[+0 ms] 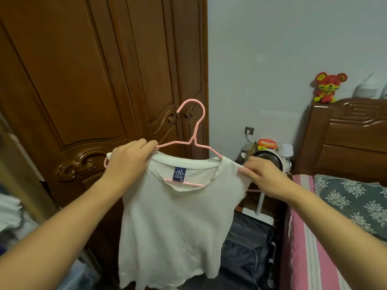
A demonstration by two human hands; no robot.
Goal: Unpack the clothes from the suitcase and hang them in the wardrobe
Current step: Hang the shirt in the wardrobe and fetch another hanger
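Occlusion: the white T-shirt covers most of the pink hanger; only hook, neck, upper arms and part of the lower bar show. Behind it, the dark suitcase on the floor is partly hidden. Left hand grips the shirt's left shoulder with the hanger, fingers curled. Right hand pinches the right shoulder fabric. Far left stands the closed wooden wardrobe; right, a bed against the white wall.
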